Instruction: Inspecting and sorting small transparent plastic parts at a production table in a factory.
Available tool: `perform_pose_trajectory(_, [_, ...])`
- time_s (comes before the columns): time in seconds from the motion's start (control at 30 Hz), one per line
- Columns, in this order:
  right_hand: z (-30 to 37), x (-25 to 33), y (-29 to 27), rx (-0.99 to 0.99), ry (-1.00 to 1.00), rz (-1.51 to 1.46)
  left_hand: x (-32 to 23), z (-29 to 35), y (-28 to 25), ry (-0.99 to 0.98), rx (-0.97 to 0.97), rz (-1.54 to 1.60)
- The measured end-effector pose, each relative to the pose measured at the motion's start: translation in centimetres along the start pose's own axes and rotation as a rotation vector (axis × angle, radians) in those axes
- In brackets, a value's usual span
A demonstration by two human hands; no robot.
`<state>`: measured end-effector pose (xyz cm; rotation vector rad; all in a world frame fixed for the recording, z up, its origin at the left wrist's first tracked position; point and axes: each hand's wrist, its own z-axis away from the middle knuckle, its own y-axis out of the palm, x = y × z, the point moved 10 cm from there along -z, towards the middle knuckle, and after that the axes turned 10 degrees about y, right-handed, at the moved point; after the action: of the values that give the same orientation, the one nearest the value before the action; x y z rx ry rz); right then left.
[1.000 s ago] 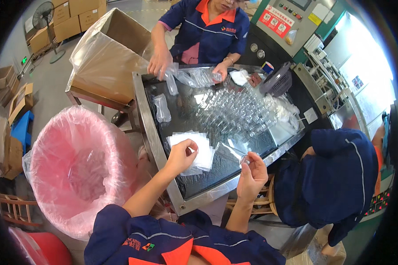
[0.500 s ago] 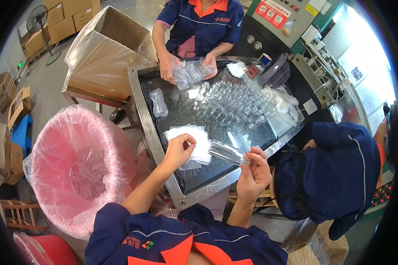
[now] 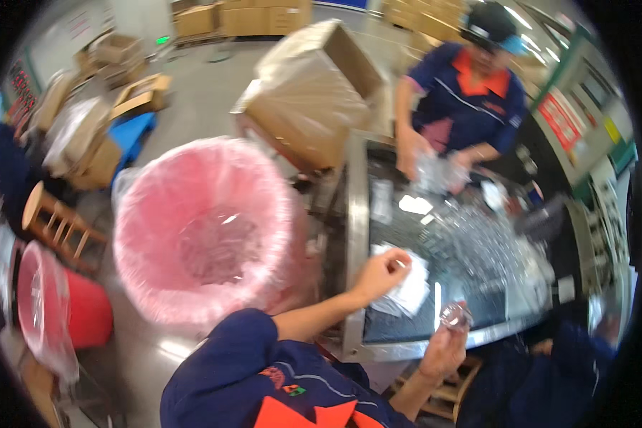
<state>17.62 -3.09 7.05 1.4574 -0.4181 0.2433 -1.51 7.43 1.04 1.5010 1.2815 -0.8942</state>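
Note:
In my right hand is a clear plastic bottle, held up near the table's front edge and seen almost end-on. My left hand hovers over a stack of white sheets or bags, thumb and fingers curled together; whatever is between them is too small to make out. Behind the stack, many clear bottles lie in rows on the dark tabletop. Across the table, a co-worker's hands hold a bundle of clear bottles.
A large bin with a pink liner stands left of the table, with clear items inside. Beyond it is a lined cardboard box. The table's metal rim runs beside my left arm. Another person sits at right.
The view has swung left, showing more of the pink-lined bin and floor. The bottle in my right hand has turned from lying sideways to nearly end-on. My left hand stays by the white stack.

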Motion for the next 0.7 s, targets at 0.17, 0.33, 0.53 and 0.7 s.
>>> perform_pose_trajectory(0.17, [-0.9,-5.4,0.7,0.185,0.529,-0.803,-2.7,1.2,-1.0,-0.022,-0.025,0.07])
perform_pose_trajectory(0.33, [-0.7,-7.0,1.9,0.071,0.411,-0.625,-1.1,1.2,-2.7,0.064,-0.038,-0.068])
perform_pose_trajectory(0.53, [-0.3,-6.9,1.2,-0.056,0.417,-0.568,0.1,1.0,-1.7,0.001,-0.043,0.038])
perform_pose_trajectory(0.7, [-0.5,-6.6,1.4,0.05,0.385,-0.404,0.2,1.2,-2.2,0.003,-0.079,0.191])
